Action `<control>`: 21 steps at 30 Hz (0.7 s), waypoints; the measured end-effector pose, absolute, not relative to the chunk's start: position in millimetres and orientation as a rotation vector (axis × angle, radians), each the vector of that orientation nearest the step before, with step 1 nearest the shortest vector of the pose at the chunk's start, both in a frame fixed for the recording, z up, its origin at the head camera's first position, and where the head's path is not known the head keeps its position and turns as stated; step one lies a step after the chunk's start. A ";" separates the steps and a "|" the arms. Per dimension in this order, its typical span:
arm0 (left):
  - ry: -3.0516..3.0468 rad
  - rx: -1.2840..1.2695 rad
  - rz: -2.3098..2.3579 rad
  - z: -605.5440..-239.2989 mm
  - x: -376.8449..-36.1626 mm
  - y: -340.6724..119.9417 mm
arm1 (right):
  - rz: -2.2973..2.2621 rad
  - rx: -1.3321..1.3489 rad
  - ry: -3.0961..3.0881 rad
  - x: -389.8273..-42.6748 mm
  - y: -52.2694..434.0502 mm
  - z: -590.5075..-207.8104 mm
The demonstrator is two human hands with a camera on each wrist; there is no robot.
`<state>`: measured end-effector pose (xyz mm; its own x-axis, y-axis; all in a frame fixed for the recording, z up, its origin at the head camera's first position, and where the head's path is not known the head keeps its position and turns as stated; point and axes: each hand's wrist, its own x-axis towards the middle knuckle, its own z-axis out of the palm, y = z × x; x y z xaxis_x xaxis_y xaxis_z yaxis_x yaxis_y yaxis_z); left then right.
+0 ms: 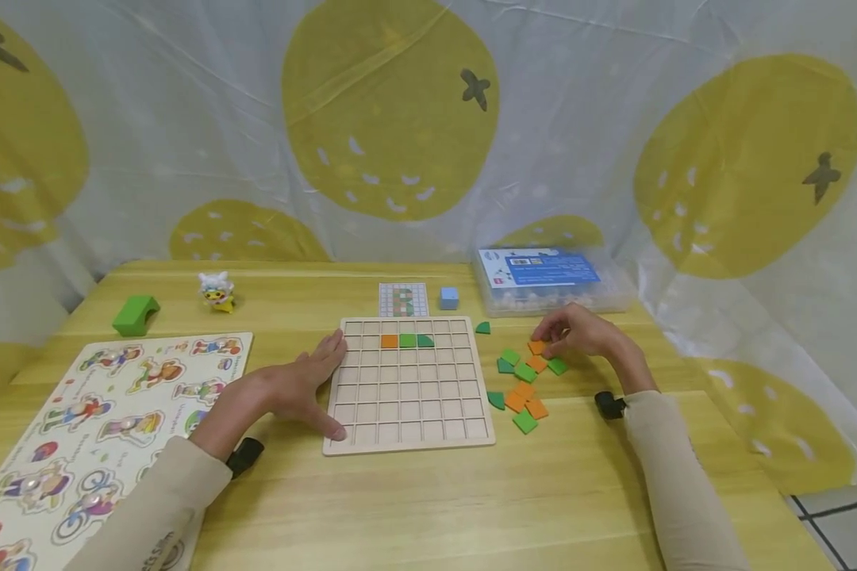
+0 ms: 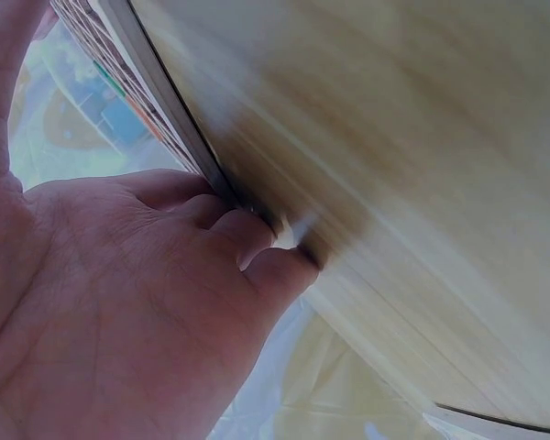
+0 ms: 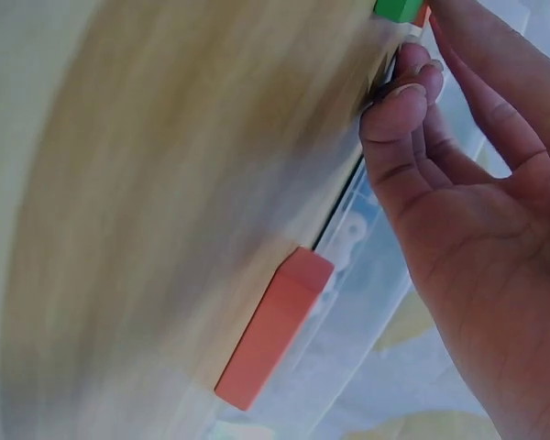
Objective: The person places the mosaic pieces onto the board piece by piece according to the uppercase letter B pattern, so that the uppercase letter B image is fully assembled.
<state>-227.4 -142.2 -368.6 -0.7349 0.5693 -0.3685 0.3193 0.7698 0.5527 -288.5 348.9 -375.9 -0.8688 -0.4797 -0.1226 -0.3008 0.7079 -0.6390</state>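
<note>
Curtain [image 1: 393,103]: hangs behind everything, pale, printed with big yellow fruit.
Table [image 1: 400,507]: wood-grained, in front of me, bearing all the rest.
Picture board [image 1: 89,444]: lies at my left, covered in cartoon figures, partly behind my sleeve [image 1: 164,496].
Grid board [image 1: 400,392]: flat in front of me, squared off into cells, between my two hands.
Plastic box [image 1: 553,274]: clear, blue-and-white label on top, at the far right of the table.
My left hand [image 1: 293,388]: spread, thumb on the near-left corner of the grid board, fingers at its left edge.
My right hand [image 1: 578,333]: fingers curled and thumb brought near them, low over the loose tiles [image 1: 524,371]; I cannot tell whether I have one pinched.
Card [image 1: 403,301]: gridded, with a coloured pattern, just beyond the grid board.
Green arch block [image 1: 135,316]: beyond the picture board.
Figurine [image 1: 217,292]: white and yellow, to the right of that arch.
Red-orange block [image 3: 275,330]: near the plastic box.
Blue cube [image 1: 448,299]: between card and box.
Pieces set in: orange square [image 1: 389,341], green square [image 1: 408,340] and dark green rounded piece [image 1: 424,341], side by side in the second row from the far edge.
Loose ones: orange, green and dark green, scattered right of the grid board; an orange tile [image 1: 537,347] lies at my right fingertips.
</note>
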 end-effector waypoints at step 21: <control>2.425 0.666 0.642 -368.0 -225.8 -141.4 | -1.020 -0.603 2.644 -286.8 345.1 -370.1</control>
